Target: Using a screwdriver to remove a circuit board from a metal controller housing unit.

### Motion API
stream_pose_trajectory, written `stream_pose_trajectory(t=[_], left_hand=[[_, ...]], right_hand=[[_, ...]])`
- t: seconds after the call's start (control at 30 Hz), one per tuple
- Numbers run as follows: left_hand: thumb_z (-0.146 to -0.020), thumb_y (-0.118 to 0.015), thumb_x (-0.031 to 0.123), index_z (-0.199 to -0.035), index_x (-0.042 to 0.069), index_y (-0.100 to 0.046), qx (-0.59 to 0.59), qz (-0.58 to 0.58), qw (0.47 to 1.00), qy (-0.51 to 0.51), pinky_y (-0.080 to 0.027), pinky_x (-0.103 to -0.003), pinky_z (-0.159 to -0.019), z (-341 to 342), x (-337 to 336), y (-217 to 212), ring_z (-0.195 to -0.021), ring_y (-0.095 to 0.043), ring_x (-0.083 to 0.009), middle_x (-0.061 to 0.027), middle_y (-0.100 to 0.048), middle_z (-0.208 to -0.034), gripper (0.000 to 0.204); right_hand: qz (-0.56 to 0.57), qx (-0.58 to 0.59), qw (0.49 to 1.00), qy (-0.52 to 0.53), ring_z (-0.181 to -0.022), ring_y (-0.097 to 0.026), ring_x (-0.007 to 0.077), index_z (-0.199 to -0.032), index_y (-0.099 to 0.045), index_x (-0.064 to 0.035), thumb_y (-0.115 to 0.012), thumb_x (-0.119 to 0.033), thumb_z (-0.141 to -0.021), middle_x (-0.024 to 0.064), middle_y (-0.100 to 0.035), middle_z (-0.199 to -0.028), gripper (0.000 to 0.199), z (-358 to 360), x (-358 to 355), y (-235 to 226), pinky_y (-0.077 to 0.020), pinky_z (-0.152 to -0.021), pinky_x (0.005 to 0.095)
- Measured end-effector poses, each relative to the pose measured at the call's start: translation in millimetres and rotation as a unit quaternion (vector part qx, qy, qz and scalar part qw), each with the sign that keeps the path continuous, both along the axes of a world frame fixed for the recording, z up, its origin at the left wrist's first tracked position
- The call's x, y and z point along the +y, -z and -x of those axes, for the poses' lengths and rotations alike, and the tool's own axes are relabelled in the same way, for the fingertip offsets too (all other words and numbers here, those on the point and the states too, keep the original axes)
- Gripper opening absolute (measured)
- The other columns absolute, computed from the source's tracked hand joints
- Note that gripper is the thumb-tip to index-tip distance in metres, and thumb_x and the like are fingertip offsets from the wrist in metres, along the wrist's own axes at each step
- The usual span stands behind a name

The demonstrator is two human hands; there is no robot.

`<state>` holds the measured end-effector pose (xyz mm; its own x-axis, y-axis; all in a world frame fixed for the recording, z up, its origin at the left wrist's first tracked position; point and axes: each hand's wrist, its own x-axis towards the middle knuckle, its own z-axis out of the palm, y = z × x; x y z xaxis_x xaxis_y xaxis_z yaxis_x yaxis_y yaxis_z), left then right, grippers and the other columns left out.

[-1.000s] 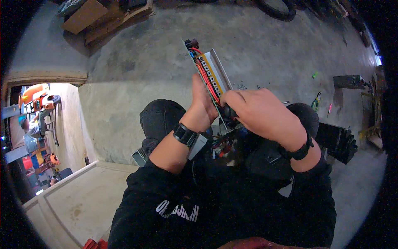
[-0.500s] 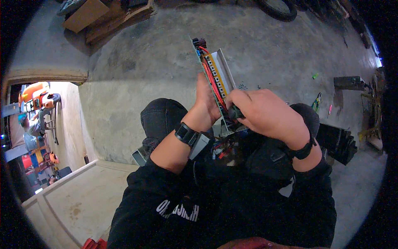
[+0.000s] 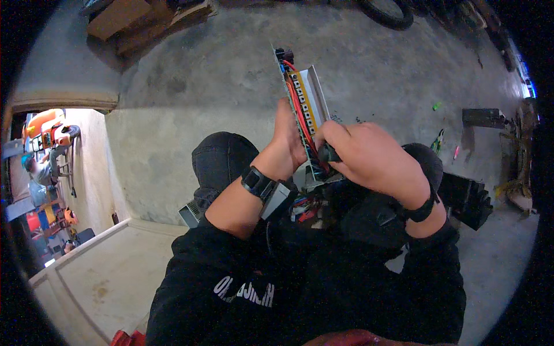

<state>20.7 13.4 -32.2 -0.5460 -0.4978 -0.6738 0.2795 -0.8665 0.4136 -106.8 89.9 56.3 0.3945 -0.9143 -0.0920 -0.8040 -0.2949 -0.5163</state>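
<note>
I see the circuit board has shifted slightly right, between my left hand clamped on it and right hand still closed around a dark handle, keeping work at its near end.

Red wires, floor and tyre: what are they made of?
Wires: probably plastic outside, smooth and bright red; any metal inside is hidden.
Floor: likely concrete, dull, grey and blotchy.
Tyre: seemingly rubber, dull black and ring-shaped.
</note>
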Motion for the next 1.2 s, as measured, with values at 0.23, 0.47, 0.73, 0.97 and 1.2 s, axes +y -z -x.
stream_pose_trajectory(t=[0.23,0.47,0.73,0.97,1.2], left_hand=[[-0.091,-0.019,0.05,-0.102,0.009,-0.056,0.007,0.015,0.999,-0.031,-0.052,-0.046,-0.074,3,-4,5,-0.081,-0.062,-0.0303,-0.0138,-0.061,-0.087,0.056],[-0.091,-0.02,0.052,-0.105,0.009,-0.056,0.0,0.027,0.999,-0.018,-0.052,-0.046,-0.075,4,2,-5,-0.083,-0.062,-0.0304,-0.014,-0.062,-0.088,0.058],[-0.091,-0.021,0.057,-0.106,0.009,-0.055,0.01,0.004,1.0,0.01,-0.053,-0.049,-0.075,0,3,-3,-0.086,-0.062,-0.0337,-0.0161,-0.061,-0.093,0.06],[-0.09,-0.022,0.062,-0.105,0.01,-0.055,0.079,-0.008,0.996,0.029,-0.052,-0.052,-0.076,-7,-4,17,-0.088,-0.062,-0.034,-0.0155,-0.059,-0.094,0.063],[-0.09,-0.025,0.063,-0.099,0.013,-0.055,0.08,0.002,0.997,-0.014,-0.051,-0.043,-0.067,-2,-4,-7,-0.079,-0.059,-0.0264,-0.0081,-0.057,-0.087,0.059]], right_hand=[[0.034,0.074,0.997,0.002,-0.069,-0.064,0.0358,-0.093,-0.048,-0.0029,-0.054,-0.008,-0.081,0.0154,-0.062,-0.075,0.014,-2,1,2,-0.0516,-0.057,0.0444],[0.014,0.018,1.0,-0.004,-0.074,-0.064,0.0364,-0.093,-0.048,-0.0036,-0.057,-0.008,-0.079,0.0165,-0.062,-0.08,0.017,2,0,1,-0.0512,-0.061,0.0456],[-0.005,-0.069,0.997,-0.045,-0.079,-0.061,0.0403,-0.094,-0.047,-0.005,-0.062,-0.008,-0.076,0.0171,-0.061,-0.084,0.024,9,-3,6,-0.0484,-0.064,0.0481],[-0.038,-0.177,0.979,0.092,-0.08,-0.063,0.0245,-0.093,-0.051,-0.0055,-0.067,-0.004,-0.076,0.0094,-0.062,-0.085,0.023,16,-5,6,-0.0481,-0.068,0.033],[-0.117,-0.508,0.781,0.343,-0.046,-0.045,0.0093,-0.086,-0.055,-0.0017,-0.067,-0.012,-0.078,0.0101,-0.064,-0.075,0.018,35,-17,12,-0.0318,-0.043,0.0199]])
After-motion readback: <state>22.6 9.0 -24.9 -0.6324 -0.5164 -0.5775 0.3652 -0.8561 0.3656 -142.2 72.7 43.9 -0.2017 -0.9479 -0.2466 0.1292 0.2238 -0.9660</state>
